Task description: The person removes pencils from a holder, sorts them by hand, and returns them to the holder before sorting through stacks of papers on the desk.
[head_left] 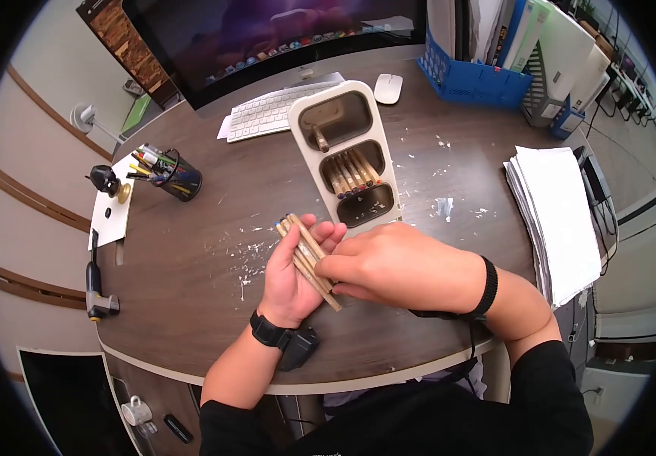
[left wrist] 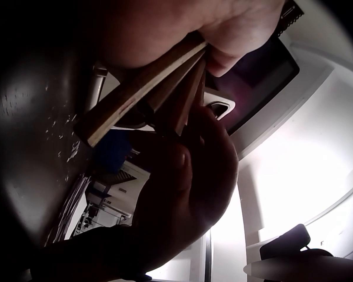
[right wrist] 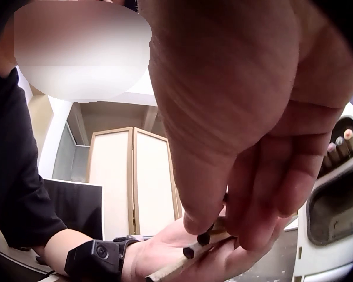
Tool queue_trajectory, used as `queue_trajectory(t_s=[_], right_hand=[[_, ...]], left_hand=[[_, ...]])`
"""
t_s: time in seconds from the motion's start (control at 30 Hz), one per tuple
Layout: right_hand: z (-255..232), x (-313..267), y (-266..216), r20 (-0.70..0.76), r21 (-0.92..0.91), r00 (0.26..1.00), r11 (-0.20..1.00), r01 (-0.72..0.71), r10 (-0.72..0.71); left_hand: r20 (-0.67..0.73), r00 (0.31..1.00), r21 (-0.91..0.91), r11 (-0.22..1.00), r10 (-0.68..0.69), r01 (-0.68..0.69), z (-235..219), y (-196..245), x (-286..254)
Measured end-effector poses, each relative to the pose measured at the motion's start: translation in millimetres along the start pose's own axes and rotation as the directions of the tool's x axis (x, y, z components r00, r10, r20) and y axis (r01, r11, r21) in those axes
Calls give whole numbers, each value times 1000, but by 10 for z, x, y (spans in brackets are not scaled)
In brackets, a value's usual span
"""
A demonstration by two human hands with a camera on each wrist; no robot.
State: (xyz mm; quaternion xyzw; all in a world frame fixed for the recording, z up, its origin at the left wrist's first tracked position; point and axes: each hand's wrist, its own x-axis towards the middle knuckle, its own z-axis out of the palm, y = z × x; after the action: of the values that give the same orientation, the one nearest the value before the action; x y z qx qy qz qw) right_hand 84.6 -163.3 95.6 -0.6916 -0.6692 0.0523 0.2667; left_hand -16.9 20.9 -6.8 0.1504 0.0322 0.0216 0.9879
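My left hand holds a small bundle of wood-coloured coloured pencils, palm up, with the thumb across them. Blue shows at the top end of the bundle. From the right, my right hand reaches over and pinches the lower part of the bundle between thumb and fingers. In the right wrist view, the pencils' dark ends poke out below the right thumb. Just beyond both hands stands a cream three-compartment organizer. A row of similar pencils lies in its middle compartment, and a short brown piece in the far one.
White flakes are scattered over the dark wooden desk. Behind the organizer are a keyboard, a mouse and a monitor. A pen cup stands left, a paper stack right, a blue file holder at back right.
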Motion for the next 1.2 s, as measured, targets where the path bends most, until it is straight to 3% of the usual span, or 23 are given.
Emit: queue_trajectory(t_s=[0.1, 0.17, 0.3, 0.33, 0.43, 0.57, 0.77, 0.83, 0.87, 0.9, 1.0, 1.2], right_hand=[[-200, 2, -9, -85, 5, 994, 998, 63, -63], [-401, 4, -20, -366, 23, 918, 985, 173, -153], [-613, 14, 148, -657, -38, 754, 999, -16, -12], [-570, 32, 207, -673, 54, 733, 995, -87, 101], [-346, 156, 476, -687, 101, 710, 988, -116, 154], [-223, 232, 504, -609, 205, 759, 970, -132, 232], [-227, 218, 387, -597, 167, 779, 979, -117, 195], [-260, 142, 304, -465, -8, 884, 998, -61, 51], [-262, 118, 229, -365, 16, 931, 1000, 24, -17], [-242, 68, 130, -187, 55, 982, 998, -22, 32], [-96, 4, 11, 104, 27, 994, 999, -44, 41], [26, 25, 14, -30, 45, 997, 997, 69, -68]], left_hand=[[28, 1000, -38, 999, -15, 16, -2, 34, 1], [33, 999, -65, 997, -28, 30, 5, 34, 13], [12, 999, -54, 998, -42, 42, -37, 12, 5], [-9, 999, -8, 999, -39, 39, -32, 1, 8], [-49, 998, 46, 998, -38, 41, -8, -24, 7], [-43, 998, 44, 998, -45, 47, -4, -28, 5], [-39, 998, 53, 998, -42, 44, -11, -30, -3], [-23, 999, 48, 998, -39, 40, -8, -16, 2], [-38, 999, 47, 998, -32, 34, 19, -9, 3], [-55, 998, 47, 998, -27, 30, 32, -8, -1], [-16, 1000, 23, 1000, 9, -8, 23, -37, 2], [38, 999, 18, 999, -38, 37, 26, 2, -7]])
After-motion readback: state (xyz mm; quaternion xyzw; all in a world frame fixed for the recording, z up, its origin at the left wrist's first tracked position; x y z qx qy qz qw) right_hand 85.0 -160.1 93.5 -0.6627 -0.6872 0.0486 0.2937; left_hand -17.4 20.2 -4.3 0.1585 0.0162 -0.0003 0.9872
